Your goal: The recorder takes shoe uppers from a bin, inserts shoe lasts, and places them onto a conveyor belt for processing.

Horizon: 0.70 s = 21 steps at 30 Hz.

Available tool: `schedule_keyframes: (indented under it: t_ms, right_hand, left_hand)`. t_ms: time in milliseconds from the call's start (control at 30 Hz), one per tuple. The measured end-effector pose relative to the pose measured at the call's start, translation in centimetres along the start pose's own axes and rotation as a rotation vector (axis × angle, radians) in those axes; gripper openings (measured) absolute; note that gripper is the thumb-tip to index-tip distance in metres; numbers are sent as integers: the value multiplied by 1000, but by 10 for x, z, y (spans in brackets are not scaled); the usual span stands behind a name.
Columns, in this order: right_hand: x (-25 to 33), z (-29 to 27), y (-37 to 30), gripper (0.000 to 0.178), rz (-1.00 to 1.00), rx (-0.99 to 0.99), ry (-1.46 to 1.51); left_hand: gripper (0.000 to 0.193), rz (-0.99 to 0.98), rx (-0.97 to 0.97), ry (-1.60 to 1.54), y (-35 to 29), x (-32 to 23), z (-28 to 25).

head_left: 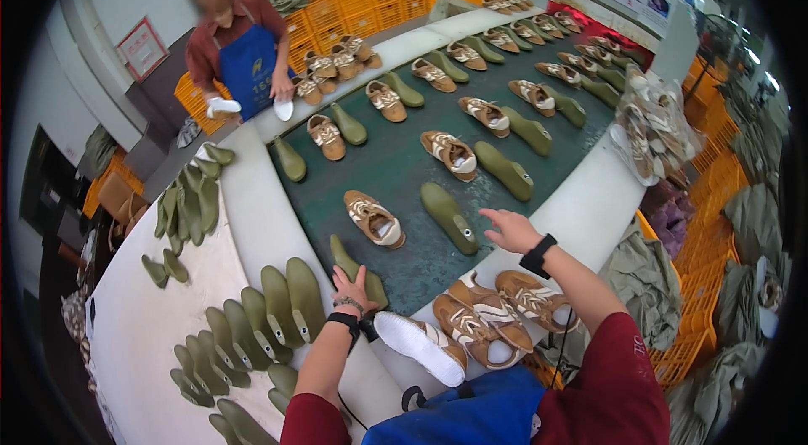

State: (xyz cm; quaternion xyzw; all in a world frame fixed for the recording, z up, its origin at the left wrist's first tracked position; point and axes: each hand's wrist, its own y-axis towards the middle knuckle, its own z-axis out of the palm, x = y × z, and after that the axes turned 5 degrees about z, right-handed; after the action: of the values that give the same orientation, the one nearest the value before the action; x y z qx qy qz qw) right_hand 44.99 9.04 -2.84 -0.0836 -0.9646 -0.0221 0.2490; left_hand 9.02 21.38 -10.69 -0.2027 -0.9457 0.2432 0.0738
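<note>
My left hand (353,292) rests with fingers spread against a green shoe last (343,256) at the near left corner of the dark green conveyor belt (400,277). Part of that last is hidden under the hand. Over the belt's near right side, my right hand (511,230) is open and empty, fingers reaching left. Closest to it is another green last (449,218) lying on the belt. A brown sneaker (374,218) with cream stripes stands between the hands, farther up. Directly before me, several brown sneakers (471,315) sit on the white ledge, one tipped to show its white sole (417,344).
Rows of green lasts (273,302) lie on the white table at left. Sneakers and lasts alternate up the belt. Across it, a person in a blue apron (248,66) handles white pieces. Bagged sneakers (652,129) and orange crates (715,268) line the right.
</note>
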Motion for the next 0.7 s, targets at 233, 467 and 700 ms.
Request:
schedule_keyframes:
  t_ms: [233, 467, 700]
  right_hand:
    - [-16, -78, -161, 29, 105, -235, 101]
    - [-8, -71, -302, 25, 454, -292, 156]
    - [6, -40, -338, 21, 503, -423, 227]
  left_hand:
    - [54, 998, -239, 698, 29, 14, 17]
    - [92, 1211, -17, 683, 32, -14, -13]
    - [58, 942, -696, 156, -21, -19, -56]
